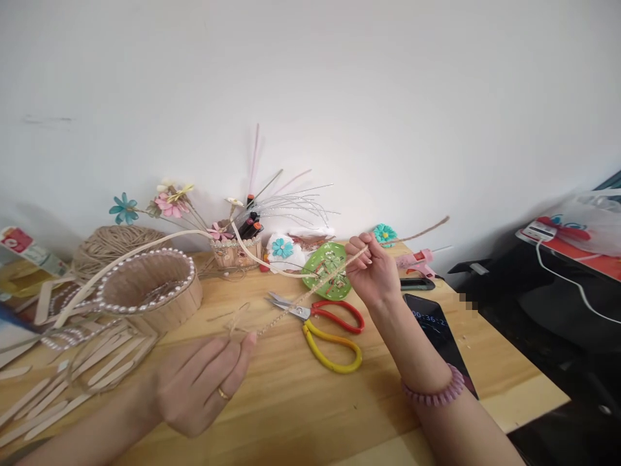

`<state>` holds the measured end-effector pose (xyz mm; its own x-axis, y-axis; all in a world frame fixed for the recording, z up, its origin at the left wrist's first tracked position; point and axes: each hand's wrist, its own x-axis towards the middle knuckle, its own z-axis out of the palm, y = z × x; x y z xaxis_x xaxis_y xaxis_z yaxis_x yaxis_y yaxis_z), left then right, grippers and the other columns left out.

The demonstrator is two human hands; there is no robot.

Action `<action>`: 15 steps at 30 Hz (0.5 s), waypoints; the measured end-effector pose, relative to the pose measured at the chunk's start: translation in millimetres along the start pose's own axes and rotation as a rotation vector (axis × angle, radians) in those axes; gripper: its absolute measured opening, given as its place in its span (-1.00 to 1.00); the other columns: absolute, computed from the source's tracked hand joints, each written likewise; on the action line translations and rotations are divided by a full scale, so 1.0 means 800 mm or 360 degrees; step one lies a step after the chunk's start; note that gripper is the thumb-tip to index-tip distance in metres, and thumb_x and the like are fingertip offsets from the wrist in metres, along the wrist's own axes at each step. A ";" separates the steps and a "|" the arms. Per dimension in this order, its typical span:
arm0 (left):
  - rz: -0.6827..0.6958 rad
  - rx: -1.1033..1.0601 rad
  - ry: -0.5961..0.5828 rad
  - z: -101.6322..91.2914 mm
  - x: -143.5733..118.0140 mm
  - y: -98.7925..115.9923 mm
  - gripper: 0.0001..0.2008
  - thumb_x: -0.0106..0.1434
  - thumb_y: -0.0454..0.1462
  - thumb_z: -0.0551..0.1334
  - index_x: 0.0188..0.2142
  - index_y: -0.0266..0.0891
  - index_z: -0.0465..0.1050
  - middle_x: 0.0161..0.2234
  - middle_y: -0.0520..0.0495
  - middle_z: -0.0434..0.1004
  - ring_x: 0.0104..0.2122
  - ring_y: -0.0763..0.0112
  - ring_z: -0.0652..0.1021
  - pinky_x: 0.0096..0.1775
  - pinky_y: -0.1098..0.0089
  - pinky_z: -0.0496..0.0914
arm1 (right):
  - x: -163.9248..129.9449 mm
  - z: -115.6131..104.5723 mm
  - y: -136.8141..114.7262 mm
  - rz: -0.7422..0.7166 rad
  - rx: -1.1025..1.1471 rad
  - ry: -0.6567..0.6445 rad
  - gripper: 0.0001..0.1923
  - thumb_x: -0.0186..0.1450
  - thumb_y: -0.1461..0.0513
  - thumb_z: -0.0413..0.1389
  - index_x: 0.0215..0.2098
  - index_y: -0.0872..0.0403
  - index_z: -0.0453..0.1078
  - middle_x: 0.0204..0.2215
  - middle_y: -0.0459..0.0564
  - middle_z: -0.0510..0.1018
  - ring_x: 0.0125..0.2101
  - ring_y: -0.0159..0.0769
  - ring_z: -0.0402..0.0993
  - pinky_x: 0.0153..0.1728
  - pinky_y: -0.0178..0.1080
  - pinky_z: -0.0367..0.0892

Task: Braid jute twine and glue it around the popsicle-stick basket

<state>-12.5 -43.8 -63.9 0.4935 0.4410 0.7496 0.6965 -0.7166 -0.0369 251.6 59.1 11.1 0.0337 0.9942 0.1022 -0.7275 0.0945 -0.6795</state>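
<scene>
My left hand (pixel 204 382) has thumb and fingers pinched shut on the lower end of a braided twine cord (pixel 310 292), with a few thin loose strands sticking up at the fingertips. My right hand (pixel 372 268) has its fingers curled closed around the same cord farther up. It runs in a straight slant between my two grips, above the desk (pixel 310 414), and its free tail pokes out past my right fingers toward the wall.

Beneath the cord lie scissors (pixel 303 313), blades slightly parted, one handle red and the other yellow. Just beyond them, by my right hand, sits a green dish (pixel 334 296) with small bits in it.

Beside my right forearm is a phone (pixel 444 343), its screen showing 00:36:2; I can't make out the end of the number. Past it are a dark cutter (pixel 420 283) and a pink glue gun (pixel 418 260).

To my left stands an oval wooden basket (pixel 177 304) rimmed with pearly beads, with a twine ball (pixel 116 249) behind. Farther out leans a bottle (pixel 33 252) with a red and white label whose lettering I can't read.
</scene>
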 end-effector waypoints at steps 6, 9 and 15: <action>0.0314 0.0130 -0.0018 -0.003 0.011 0.002 -0.54 0.28 -0.42 -0.10 0.16 -0.25 0.17 -0.40 -0.12 0.61 -0.42 0.25 0.54 -0.34 0.27 0.38 | -0.003 0.001 -0.013 -0.0067 0.0221 -0.0033 -0.62 0.41 0.27 -0.22 -0.58 0.07 0.11 -0.68 -0.26 -0.10 -0.74 -0.52 -0.16 -0.82 -0.60 -0.06; 0.0544 0.0212 0.0050 -0.003 0.017 -0.002 -0.64 0.26 -0.45 -0.07 -0.05 -0.36 0.39 -0.45 -0.10 0.59 -0.45 0.30 0.51 -0.38 0.29 0.34 | -0.003 -0.001 -0.014 -0.0008 0.0377 -0.0131 -0.58 0.43 0.25 -0.31 -0.57 0.07 0.10 -0.69 -0.26 -0.07 -0.76 -0.53 -0.13 -0.82 -0.58 -0.05; 0.0743 0.0218 0.0083 0.001 0.022 -0.003 -0.72 0.25 -0.46 -0.03 -0.26 -0.41 0.46 -0.49 -0.09 0.57 -0.47 0.31 0.47 -0.43 0.29 0.30 | 0.001 -0.011 -0.007 0.0152 0.0602 -0.0309 -0.56 0.44 0.21 -0.37 -0.55 0.07 0.08 -0.69 -0.25 -0.04 -0.74 -0.52 -0.07 -0.79 -0.56 -0.01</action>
<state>-4.7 -34.0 -50.9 0.7453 0.0594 0.6641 0.4706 -0.7524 -0.4609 261.9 59.8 8.2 -0.1493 0.9660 0.2112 -0.9221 -0.0589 -0.3824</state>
